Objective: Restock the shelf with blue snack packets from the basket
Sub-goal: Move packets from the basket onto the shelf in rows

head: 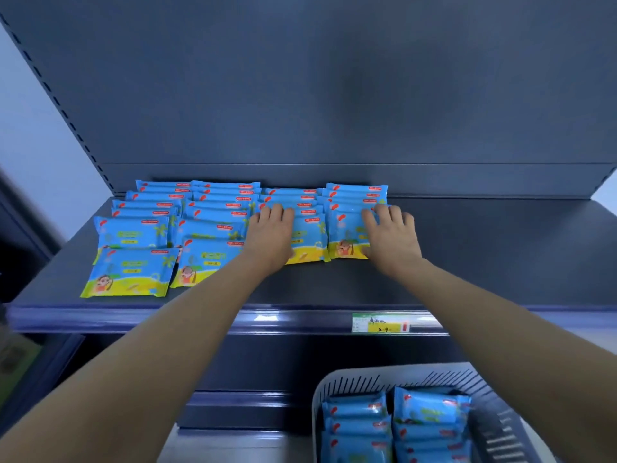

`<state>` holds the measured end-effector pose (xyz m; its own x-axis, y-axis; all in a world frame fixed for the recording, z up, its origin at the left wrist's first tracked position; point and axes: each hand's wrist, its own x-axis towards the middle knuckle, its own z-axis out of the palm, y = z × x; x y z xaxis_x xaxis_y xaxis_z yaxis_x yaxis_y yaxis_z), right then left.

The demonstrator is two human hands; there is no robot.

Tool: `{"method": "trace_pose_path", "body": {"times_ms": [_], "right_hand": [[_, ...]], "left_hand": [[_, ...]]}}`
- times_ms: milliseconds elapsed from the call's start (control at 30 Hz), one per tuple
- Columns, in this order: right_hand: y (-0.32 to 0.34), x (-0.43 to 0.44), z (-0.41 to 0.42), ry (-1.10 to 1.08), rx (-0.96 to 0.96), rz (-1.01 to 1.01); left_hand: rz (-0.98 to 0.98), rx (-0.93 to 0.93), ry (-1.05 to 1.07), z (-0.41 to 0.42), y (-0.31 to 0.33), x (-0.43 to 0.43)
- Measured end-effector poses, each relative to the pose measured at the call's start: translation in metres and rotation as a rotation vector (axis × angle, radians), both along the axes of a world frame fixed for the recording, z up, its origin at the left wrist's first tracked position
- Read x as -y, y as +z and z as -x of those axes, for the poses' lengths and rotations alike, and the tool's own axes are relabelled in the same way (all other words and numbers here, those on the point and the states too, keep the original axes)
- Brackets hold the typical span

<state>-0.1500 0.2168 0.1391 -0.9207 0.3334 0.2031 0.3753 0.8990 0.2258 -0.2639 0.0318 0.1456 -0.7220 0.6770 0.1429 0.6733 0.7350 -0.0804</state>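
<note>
Pressing flat-fingered on the third row [307, 228], the left hand [270, 235] could skew the overlapped blue snack packets [213, 225] on the shelf [484, 262], as could the right hand [390, 237] gripping the fourth row's front packet [347, 235]; more wait in the basket [354, 375].

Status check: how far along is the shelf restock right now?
Done: four rows of blue packets lie on the shelf. In hand: the left hand rests flat on the third row's front packet; the right hand holds the fourth row's front packet. Left: the basket holds more packets, and the shelf's right part is bare.
</note>
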Motion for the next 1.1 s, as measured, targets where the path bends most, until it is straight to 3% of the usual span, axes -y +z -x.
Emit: {"method": "trace_pose_path", "body": {"times_ms": [233, 467, 600, 767, 967, 1100], "right_hand": [[0.013, -0.002, -0.041, 0.093, -0.059, 0.020], [0.015, -0.002, -0.112, 0.274, -0.333, 0.064], [-0.015, -0.001, -0.166, 0.339, -0.325, 0.080], [-0.085, -0.008, -0.221, 0.370, -0.120, 0.170], [-0.153, -0.012, -0.258, 0.325, 0.522, 0.373], [-0.187, -0.007, -0.267, 0.291, 0.756, 0.406]], "left_hand": [[0.004, 0.007, 0.002, -0.031, 0.008, 0.005], [-0.246, 0.026, -0.139, -0.119, 0.032, -0.019], [-0.308, 0.081, -0.226, -0.180, 0.013, -0.029], [-0.125, 0.253, -0.271, -0.233, -0.054, -0.029], [0.189, 0.476, -0.172, -0.255, -0.136, -0.011], [0.299, 0.535, -0.084, -0.263, -0.173, -0.001]]}}
